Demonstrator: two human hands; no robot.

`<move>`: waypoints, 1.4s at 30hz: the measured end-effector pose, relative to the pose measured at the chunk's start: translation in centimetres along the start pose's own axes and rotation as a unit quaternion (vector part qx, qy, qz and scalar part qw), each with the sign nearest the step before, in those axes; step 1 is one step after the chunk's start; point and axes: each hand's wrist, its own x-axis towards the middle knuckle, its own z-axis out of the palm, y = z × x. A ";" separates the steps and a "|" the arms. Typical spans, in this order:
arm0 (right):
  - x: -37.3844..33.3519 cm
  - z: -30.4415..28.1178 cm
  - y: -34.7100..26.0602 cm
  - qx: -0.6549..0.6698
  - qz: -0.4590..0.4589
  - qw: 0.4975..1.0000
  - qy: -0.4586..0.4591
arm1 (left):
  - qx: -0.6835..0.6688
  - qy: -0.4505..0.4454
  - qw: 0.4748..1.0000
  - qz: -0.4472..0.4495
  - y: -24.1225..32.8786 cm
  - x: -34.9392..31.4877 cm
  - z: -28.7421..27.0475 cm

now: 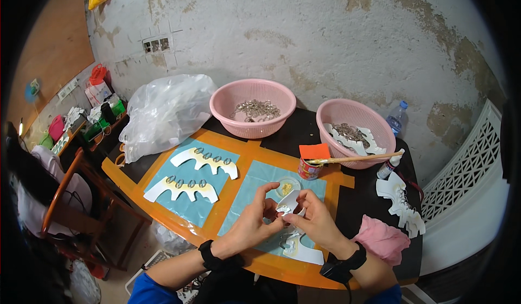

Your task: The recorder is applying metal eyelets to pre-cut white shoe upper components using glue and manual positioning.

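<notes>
L grip [258, 217] & R grip [320, 222] both pinching white pc [290, 199] over counter [361, 201], w/ yellow-smeared white cutout [303, 251] nearer body, clear dish [297, 182] just beyond.

This is a makeshift workshop. A peeling grey plaster wall [260, 52] backs a dark, orange-taped desk [302, 128] carrying pink plastic baskets [244, 128] of small silvery metal pieces [258, 110].

Two curved white strips [182, 187] lay on a rectangular blue sheet [202, 215], before a bulging translucent plastic bag [168, 111]; a round pink plastic basket [239, 128] stood right of the bag.
</notes>
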 end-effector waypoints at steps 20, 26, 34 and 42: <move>0.1 -0.6 0.0 0.171 0.063 0.983 0.027 | -0.165 -0.003 0.986 -0.023 -0.8 0.6 0.0; 0.1 -1.4 -1.2 0.061 0.105 0.992 -0.040 | -0.121 -0.038 0.991 -0.038 0.2 0.1 -0.7; -0.1 -1.4 0.0 0.108 0.171 0.976 -0.080 | -0.027 -0.075 0.994 0.070 0.3 -0.4 -0.9; -0.9 -0.4 0.2 0.270 0.193 0.941 -0.061 | 0.084 -0.090 0.980 0.157 0.4 -0.5 -1.9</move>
